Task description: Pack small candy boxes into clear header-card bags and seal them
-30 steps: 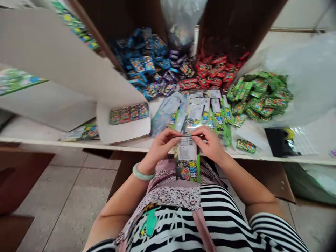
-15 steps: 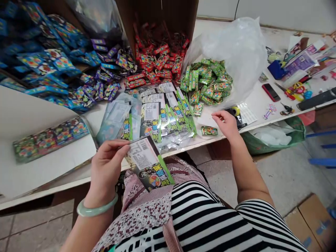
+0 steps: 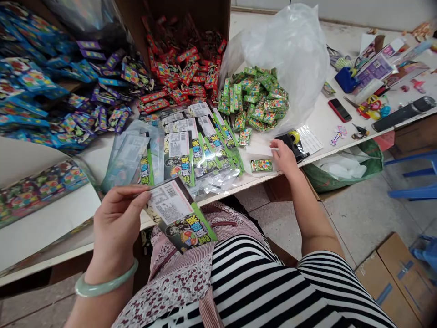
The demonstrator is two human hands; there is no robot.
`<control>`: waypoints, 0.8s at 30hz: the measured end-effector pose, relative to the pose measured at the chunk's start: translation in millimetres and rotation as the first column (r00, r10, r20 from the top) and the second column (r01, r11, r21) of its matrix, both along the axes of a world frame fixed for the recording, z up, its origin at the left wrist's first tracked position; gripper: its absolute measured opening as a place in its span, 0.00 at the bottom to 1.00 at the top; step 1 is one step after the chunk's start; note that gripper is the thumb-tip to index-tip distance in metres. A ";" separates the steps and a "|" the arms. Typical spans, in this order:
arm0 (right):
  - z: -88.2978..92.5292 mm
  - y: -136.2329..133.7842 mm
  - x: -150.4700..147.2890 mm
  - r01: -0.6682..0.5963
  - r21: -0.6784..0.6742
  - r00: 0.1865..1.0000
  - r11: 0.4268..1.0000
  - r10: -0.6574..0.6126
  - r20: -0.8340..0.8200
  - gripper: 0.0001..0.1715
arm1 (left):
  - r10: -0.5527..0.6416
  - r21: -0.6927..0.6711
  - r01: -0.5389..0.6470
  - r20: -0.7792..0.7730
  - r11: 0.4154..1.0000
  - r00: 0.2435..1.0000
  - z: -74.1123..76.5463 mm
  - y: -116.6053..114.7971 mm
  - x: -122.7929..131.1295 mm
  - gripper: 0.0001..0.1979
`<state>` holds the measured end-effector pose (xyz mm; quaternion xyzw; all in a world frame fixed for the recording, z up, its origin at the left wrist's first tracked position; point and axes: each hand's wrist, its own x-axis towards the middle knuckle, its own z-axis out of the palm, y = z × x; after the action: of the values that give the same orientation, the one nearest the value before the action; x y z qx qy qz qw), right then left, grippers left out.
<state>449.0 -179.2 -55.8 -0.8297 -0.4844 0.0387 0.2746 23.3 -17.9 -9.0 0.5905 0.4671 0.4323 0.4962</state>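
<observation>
My left hand (image 3: 118,214) pinches the top left corner of a printed candy packet (image 3: 182,214) between thumb and fingers. The packet is black and green with a white barcode label, and hangs tilted in front of the table edge. My right hand (image 3: 284,157) is closed above the tabletop, beside a black tape dispenser (image 3: 294,145) with a yellow roll. Whatever is between its fingertips is too small to make out. Close to its left lie a single small green candy box (image 3: 261,165) and a white paper slip (image 3: 254,150).
Similar packets (image 3: 179,150) in clear bags overlap on the table. Behind them are piles of green (image 3: 262,98), red (image 3: 189,70), purple (image 3: 116,107) and blue (image 3: 30,86) candy boxes. A phone (image 3: 339,110), scissors (image 3: 357,104) and a thermos-like cylinder (image 3: 404,114) lie right.
The view has shifted right, so most things appear further left. My right hand has moved slightly closer to the tape dispenser. My left hand still holds the packet.
</observation>
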 end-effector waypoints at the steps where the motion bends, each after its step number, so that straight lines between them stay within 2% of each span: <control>1: 0.7 -0.3 3.0 0.001 0.035 1.000 0.999 0.000 -0.014 0.22 | -0.007 -0.002 0.007 0.007 1.000 1.000 -0.3 0.2 0.9 0.07; 3: 4.3 -4.9 6.4 -0.029 0.114 0.999 0.993 0.032 -0.022 0.19 | -0.041 0.002 0.041 0.027 0.999 0.999 0.5 1.6 5.3 0.07; 5: 8.9 -14.4 6.6 -0.115 0.151 0.993 0.982 0.118 -0.011 0.18 | -0.116 0.015 0.115 0.036 0.993 0.993 3.7 3.7 13.9 0.07; 7: 11.5 -25.9 4.5 -0.224 0.106 0.974 0.969 0.224 0.005 0.19 | -0.236 0.031 0.235 0.026 0.971 0.971 8.7 5.9 26.4 0.08; 9: 10.3 -35.1 0.9 -0.279 0.005 0.960 0.960 0.279 0.024 0.26 | -0.360 0.039 0.360 0.002 0.932 0.933 13.0 8.0 40.7 0.09; 11: 5.3 -38.7 -2.8 -0.242 -0.070 0.968 0.968 0.246 0.055 0.33 | -0.437 0.023 0.437 -0.017 0.899 0.899 14.4 10.3 54.3 0.10; 13: -1.3 -36.5 -4.5 -0.183 -0.077 0.979 0.980 0.189 0.083 0.33 | -0.454 -0.018 0.453 -0.012 0.891 0.891 13.0 13.6 66.2 0.10; 16: -8.6 -26.6 -1.8 -0.114 0.023 0.992 0.993 0.113 0.055 0.22 | -0.424 -0.084 0.426 0.037 0.901 0.905 11.6 20.3 81.9 0.12; 19: -10.5 -15.7 4.8 -0.032 0.128 0.998 0.991 0.038 -0.050 0.14 | -0.460 -0.124 0.464 0.061 0.877 0.886 15.6 26.8 99.9 0.15; 22: -10.4 -6.6 11.1 0.070 0.162 0.985 0.984 -0.043 -0.164 0.15 | -0.585 -0.148 0.588 0.069 0.795 0.808 18.9 30.0 123.5 0.15; 24: -11.2 -2.4 13.9 0.128 0.159 0.974 0.979 -0.093 -0.207 0.16 | -0.672 -0.163 0.676 0.087 0.718 0.735 16.2 29.1 142.7 0.15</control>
<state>463.0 -181.5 -67.1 -0.8208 -0.4089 0.0642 0.3936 166.1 11.2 7.3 0.6668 0.2525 0.1836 0.6767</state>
